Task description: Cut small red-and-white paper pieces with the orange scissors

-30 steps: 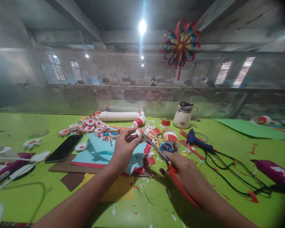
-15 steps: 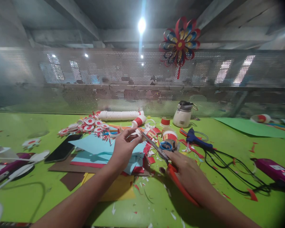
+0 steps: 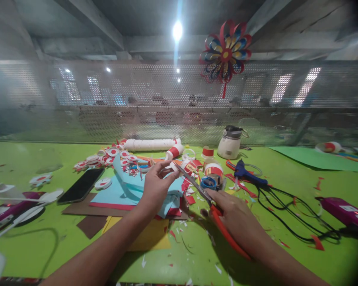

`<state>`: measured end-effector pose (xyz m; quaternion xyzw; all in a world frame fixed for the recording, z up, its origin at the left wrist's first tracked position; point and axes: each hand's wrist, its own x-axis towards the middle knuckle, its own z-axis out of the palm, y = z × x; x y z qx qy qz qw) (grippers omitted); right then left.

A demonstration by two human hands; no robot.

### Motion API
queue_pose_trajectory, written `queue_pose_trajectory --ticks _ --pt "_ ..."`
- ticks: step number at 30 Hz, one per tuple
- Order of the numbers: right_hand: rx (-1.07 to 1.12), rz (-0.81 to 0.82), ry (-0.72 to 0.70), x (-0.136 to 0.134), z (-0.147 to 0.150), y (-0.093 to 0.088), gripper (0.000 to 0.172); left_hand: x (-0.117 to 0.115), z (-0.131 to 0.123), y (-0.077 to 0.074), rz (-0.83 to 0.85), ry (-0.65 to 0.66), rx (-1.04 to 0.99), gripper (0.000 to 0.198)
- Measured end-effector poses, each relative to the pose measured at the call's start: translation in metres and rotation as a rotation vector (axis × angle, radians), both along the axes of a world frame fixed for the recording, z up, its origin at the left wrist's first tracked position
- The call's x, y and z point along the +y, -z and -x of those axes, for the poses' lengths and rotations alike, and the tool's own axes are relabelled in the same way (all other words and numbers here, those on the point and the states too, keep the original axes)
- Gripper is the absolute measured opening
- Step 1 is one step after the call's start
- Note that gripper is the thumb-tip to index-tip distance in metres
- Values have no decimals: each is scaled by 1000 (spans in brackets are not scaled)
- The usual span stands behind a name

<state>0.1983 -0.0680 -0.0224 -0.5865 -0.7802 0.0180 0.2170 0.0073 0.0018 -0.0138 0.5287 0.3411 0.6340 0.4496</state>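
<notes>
Pointing up and to the left, the scissors [image 3: 200, 190] run on a diagonal from the right hand [image 3: 235, 218] toward the left hand [image 3: 155, 186], just above the green table [image 3: 47, 159]. The right hand is closed around the red handles. The left thumb and fingers pinch a small white paper piece [image 3: 173, 167] at the blade tips. That piece is blurred and its shape is unclear, as is whether the blades are parted. Blue paper sheets [image 3: 116, 192] lie beneath the left hand, with tape rolls [image 3: 213, 170] just behind the blades. A phone [image 3: 81, 185] lies to the left and a blue glue gun [image 3: 246, 173] to the right.
</notes>
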Motion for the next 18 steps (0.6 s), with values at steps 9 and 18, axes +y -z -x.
queue_pose_trajectory --ticks 9,18 --pt "14 -30 -5 0 1 0 39 -1 -1 -2 -5 -21 -5 36" --pt "73 -38 -32 2 1 -1 38 2 0 -1 -12 -10 -10 41"
